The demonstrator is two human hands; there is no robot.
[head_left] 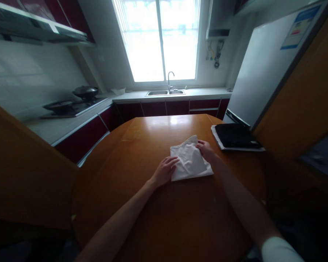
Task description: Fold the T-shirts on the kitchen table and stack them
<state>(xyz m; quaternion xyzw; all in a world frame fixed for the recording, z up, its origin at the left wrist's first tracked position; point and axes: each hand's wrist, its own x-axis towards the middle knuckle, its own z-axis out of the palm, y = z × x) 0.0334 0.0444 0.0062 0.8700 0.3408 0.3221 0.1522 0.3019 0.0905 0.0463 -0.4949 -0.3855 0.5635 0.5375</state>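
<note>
The folded white cloth (190, 162) lies flat on the wooden table (153, 211), pinned between both hands. The left hand (165, 171) rests fingers spread on its near-left edge; the right hand (206, 150) presses its far-right edge (fingers together, apparently flattening), keeping the folds from springing open.

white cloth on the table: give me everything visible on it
The white cloth is folded into a rough square, soft fabric with light wrinkles, lying flat on the wooden table near its middle. The left hand rests on its left edge, and the right hand presses its upper right edge. To the right, apart from it, lies a folded black garment.
</note>
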